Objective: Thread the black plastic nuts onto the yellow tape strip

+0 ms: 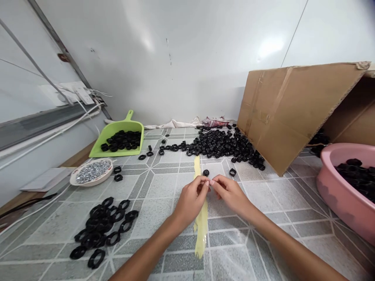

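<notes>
My left hand (191,199) and my right hand (230,193) meet fingertip to fingertip above the tiled floor (152,203), both pinched together on a small dark part that I cannot make out. Beneath them runs a yellow tape strip (201,226) stuck to the floor. Two loose black rings (206,172) lie just beyond my fingers. A heap of black rings (222,144) spreads farther back. Another pile of larger black rings (102,226) lies at my left.
A green dustpan (117,130) holds black rings at the back left. In front of it sits a white dish (91,172) of small metal parts. A tipped cardboard box (290,113) stands at the right, and a pink basin (342,191) of black parts beside it. Cables run along the left wall.
</notes>
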### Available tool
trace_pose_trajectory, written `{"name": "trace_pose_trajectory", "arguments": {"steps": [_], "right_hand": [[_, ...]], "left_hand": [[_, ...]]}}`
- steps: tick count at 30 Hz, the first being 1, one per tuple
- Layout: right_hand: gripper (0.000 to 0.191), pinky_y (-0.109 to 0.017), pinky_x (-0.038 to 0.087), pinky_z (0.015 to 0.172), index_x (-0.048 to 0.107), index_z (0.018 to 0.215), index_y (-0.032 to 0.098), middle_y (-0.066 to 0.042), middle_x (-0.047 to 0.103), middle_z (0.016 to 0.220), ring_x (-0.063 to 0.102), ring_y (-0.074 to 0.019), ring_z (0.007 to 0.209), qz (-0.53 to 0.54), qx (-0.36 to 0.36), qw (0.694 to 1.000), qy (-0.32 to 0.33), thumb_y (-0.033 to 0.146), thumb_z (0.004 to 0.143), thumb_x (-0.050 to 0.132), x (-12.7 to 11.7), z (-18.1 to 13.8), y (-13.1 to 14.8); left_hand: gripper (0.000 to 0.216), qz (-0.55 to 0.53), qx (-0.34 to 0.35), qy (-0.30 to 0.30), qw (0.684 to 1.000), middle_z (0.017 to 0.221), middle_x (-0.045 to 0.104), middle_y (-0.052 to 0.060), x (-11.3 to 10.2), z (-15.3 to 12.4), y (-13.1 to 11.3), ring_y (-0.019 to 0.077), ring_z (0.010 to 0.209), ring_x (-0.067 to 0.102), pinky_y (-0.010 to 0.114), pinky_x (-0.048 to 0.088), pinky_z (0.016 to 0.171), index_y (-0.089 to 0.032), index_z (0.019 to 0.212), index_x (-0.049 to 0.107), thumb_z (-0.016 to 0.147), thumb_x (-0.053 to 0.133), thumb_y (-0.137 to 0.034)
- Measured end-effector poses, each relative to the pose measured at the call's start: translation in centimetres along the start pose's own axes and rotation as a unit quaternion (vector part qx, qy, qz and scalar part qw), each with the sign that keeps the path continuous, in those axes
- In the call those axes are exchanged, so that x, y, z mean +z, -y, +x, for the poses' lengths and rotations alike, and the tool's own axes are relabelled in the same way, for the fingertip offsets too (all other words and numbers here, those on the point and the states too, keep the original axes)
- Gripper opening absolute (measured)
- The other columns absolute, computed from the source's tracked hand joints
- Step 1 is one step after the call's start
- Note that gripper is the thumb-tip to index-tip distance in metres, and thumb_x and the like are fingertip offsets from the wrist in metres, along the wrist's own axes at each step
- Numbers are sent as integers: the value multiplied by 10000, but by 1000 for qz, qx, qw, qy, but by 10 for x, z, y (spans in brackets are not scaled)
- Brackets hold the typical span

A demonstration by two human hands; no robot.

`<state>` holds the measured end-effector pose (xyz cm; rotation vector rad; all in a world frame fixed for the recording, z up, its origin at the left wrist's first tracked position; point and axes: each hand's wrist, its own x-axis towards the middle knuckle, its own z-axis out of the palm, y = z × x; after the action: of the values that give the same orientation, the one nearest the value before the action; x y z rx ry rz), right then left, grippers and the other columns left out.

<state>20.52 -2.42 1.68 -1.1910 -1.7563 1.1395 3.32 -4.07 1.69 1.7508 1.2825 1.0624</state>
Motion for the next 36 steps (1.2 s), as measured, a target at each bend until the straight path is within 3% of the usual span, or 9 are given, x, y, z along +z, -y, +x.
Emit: {"name": "trace_pose_trajectory", "arguments": {"steps": [4,8,14,19,23,27,30,33,36], "right_hand": [[229,-294,342,615,564,873,228,12,546,698,494,-179,649,-88,-37,990,-108,401,985,463,-7,-1,2],[137,-317,406,704,549,974,229,-30,594,855,552,-206,773,-126,-63,982,-126,321,984,447,-4,-1,-3],[178,-401,414,961,546,1099,222,-96,567,1117,529,-256,1100,-208,-156,961,-97,222,983,410,7,-1,-9],[264,-423,415,995,515,1183,214,-105,563,1190,512,-253,1166,-205,-133,962,-124,167,943,416,4,2,-13],[469,-445,372,1048,499,1284,209,-101,569,1303,495,-259,1232,-249,-167,953,-38,89,831,481,3,2,-16],[334,-441,387,991,591,1194,228,-76,644,1200,550,-257,1150,-255,-172,951,-13,135,916,432,4,-1,-12],[258,-391,444,882,614,1152,220,-80,676,1106,601,-246,1024,-158,-116,980,-39,285,976,436,6,0,-6],[361,-313,462,639,599,1102,204,-40,680,771,609,-203,688,-5,2,999,-33,427,1017,328,6,2,-1],[409,-284,414,573,600,1069,216,6,606,599,570,-189,569,-21,31,999,-5,480,1025,292,2,2,-1]], "left_hand": [[230,74,-4,-48,996,811,669,18,-7,4,6,204,748,621,300,445,693,-240,1013,634,978,462,-389],[275,203,55,-81,974,1076,666,97,-14,10,19,275,1036,589,400,445,893,-211,1137,620,983,442,-353],[499,271,124,44,954,1560,383,68,-13,13,29,282,1455,281,490,236,1158,-304,1501,332,1014,394,-393],[594,205,108,35,972,1331,574,116,-12,9,21,277,1238,512,464,368,1058,-265,1527,256,979,474,-337],[509,67,59,6,996,1063,648,59,-11,11,20,207,1021,603,367,450,948,-252,1447,343,956,478,-241],[281,63,2,-105,992,1052,651,67,-17,19,27,203,983,618,338,474,878,-216,1234,515,964,445,-242],[206,201,39,-128,971,1102,653,80,-30,24,33,251,1072,579,388,449,937,-208,1114,591,962,461,-255],[225,331,49,-156,930,1126,649,100,-48,27,41,299,1119,543,443,419,981,-191,1122,605,961,471,-275],[254,404,9,-182,896,1132,642,124,-61,31,51,327,1121,534,460,423,970,-168,1131,611,959,475,-296]]}}
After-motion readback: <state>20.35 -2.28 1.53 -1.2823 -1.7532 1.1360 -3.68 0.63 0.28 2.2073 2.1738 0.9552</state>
